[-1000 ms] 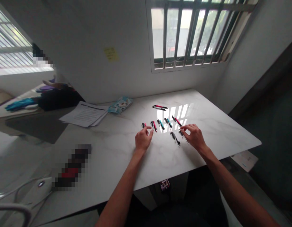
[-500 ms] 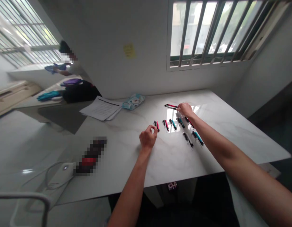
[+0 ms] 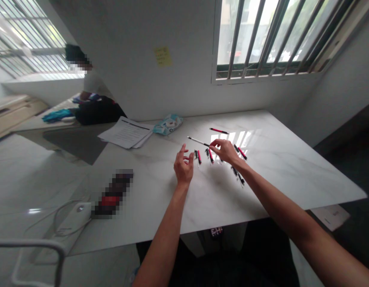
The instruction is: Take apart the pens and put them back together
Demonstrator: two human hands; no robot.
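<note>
Between the thumb and fingers of my right hand [image 3: 225, 151] is a slim white pen [image 3: 199, 141] with a black end, its tip pointing left above the tabletop. My left hand [image 3: 183, 166] is just left of the pen parts, fingers apart and holding nothing. Beside it lie a red pen barrel [image 3: 199, 156] and a short black piece [image 3: 196, 154]. Another red barrel [image 3: 211, 156] sits a little to the right. Beyond my right hand lies a whole red pen [image 3: 219, 130]. A third red barrel [image 3: 242, 153] and a black barrel [image 3: 240, 177] show near my right wrist; other parts are hidden under the arm.
The white marble-patterned table [image 3: 148, 207] stands against the wall. Papers [image 3: 126, 133] and a blue wipes packet [image 3: 168, 124] lie at its back. A blurred dark object [image 3: 114, 195] and a white device with a cable [image 3: 73, 219] are left. Another person [image 3: 95, 85] sits at far left.
My right hand has moved left with the white pen, leaving the red pen lying on the table. My left hand has opened and drawn slightly away from the leftmost pen parts.
</note>
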